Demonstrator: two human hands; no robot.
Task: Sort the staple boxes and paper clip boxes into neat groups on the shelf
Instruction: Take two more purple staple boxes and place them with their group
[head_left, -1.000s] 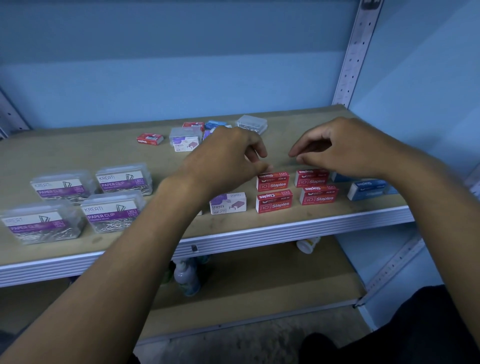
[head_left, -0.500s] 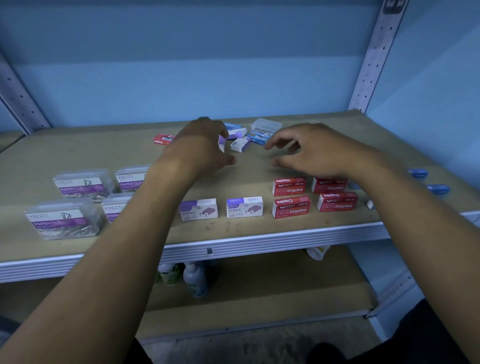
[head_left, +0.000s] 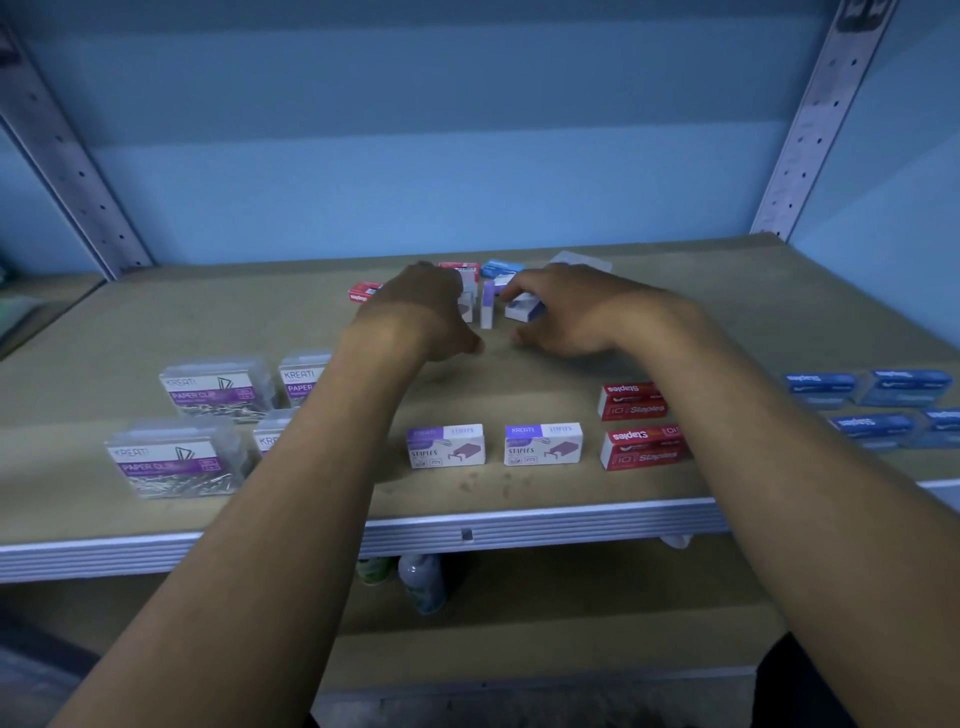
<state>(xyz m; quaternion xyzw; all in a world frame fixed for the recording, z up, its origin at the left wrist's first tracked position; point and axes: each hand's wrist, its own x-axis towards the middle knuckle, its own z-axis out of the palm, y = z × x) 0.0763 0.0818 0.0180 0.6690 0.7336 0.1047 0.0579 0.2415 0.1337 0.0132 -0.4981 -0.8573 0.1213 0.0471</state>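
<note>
Both my hands reach into the loose cluster of small boxes at the back of the wooden shelf (head_left: 727, 322). My left hand (head_left: 431, 312) hovers over a white staple box (head_left: 467, 309), thumb spread away. A purple-and-white staple box (head_left: 487, 306) stands on end between my hands. The fingertips of my right hand (head_left: 566, 312) rest on a white staple box (head_left: 524, 307), thumb apart from it. Behind lie red staple boxes (head_left: 363, 292), a blue one (head_left: 501, 269) and a clear paper clip box (head_left: 582, 260).
Near the front edge stand sorted groups: clear paper clip boxes (head_left: 176, 462) at the left, two purple staple boxes (head_left: 543, 443) in the middle, red staple boxes (head_left: 644, 447), then blue boxes (head_left: 906, 387) at the right. Bottles (head_left: 421, 582) stand on the lower shelf. Metal uprights (head_left: 810, 130) flank the shelf.
Both hands have moved away from the front row of red boxes to the loose cluster at the back. The view has shifted left, which brings the blue boxes into sight.
</note>
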